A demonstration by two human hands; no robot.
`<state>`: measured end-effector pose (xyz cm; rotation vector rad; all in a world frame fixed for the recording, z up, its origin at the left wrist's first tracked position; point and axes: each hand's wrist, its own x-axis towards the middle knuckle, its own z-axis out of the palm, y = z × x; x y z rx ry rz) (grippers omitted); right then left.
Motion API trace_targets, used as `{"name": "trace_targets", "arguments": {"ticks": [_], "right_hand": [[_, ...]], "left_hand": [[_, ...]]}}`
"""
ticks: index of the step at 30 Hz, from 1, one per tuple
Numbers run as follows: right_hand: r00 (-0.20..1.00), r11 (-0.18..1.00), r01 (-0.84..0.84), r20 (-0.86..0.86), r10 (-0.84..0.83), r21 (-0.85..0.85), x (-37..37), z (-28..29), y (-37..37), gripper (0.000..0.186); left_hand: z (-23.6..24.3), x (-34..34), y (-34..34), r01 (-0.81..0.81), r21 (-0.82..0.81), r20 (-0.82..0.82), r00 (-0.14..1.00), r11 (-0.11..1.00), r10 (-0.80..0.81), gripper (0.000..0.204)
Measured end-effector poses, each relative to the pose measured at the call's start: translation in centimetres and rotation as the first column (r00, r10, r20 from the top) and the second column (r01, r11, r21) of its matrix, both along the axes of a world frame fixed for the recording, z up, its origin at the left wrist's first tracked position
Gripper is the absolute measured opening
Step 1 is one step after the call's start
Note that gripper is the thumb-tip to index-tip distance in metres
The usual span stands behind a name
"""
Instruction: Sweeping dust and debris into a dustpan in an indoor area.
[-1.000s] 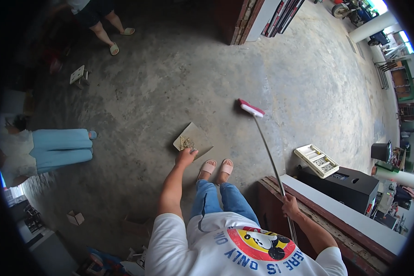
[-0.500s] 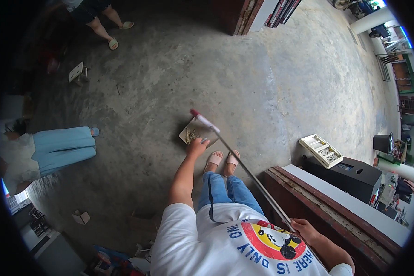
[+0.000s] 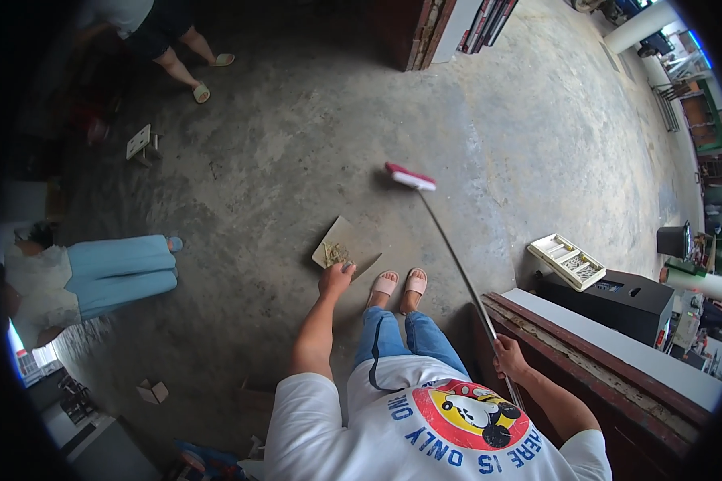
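Note:
My left hand (image 3: 337, 278) is closed on the handle of a dustpan (image 3: 363, 240), low in front of my feet. Dry, yellowish debris (image 3: 334, 254) lies inside the pan, toward its left side. My right hand (image 3: 509, 357) grips the long metal stick of a broom (image 3: 455, 250) by my right side. The broom's red and white head (image 3: 410, 176) is beyond the dustpan and to its right, apart from it. Whether the head touches the floor I cannot tell.
Beside my right arm runs a brown door edge (image 3: 586, 377), with a black box-shaped speaker (image 3: 610, 305) and a cream plastic crate (image 3: 567, 260) behind it. A small stool (image 3: 142, 146) stands far left. Two people are at the left, one in light blue trousers (image 3: 124, 272). Concrete floor (image 3: 297, 152) stretches ahead.
The broom head has swung away from the dustpan, forward and to the right. My right hand has moved slightly forward. The left hand still holds the dustpan, whose inside now shows more.

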<state>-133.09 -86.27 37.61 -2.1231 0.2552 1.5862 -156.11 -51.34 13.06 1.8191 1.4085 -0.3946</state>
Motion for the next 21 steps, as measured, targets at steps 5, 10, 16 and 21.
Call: {"name": "trace_targets", "arguments": {"ticks": [5,10,16,21], "right_hand": [[0.993,0.998,-0.031,-0.117,0.024,-0.055,-2.9,0.9,-1.3,0.039],[0.896,0.997,-0.02,-0.443,-0.014,-0.072,-1.2,6.2,-3.1,0.045],[0.941,0.987,0.09,-0.314,-0.127,-0.13,-2.1,10.6,-5.3,0.037],[0.915,0.954,0.301,-0.275,-0.295,-0.021,-1.8,10.4,-6.3,0.031]], "left_hand": [[-1.5,-0.9,-0.1,-0.019,0.042,0.09,0.996,0.999,0.016,0.044],[-1.9,-1.2,0.0,0.009,0.072,0.132,0.991,0.997,-0.018,0.043],[0.1,-1.4,-0.1,-0.078,0.078,0.143,0.987,0.994,0.066,0.043],[1.3,-0.7,-0.6,-0.13,0.126,0.192,0.976,0.983,0.104,0.047]]}}
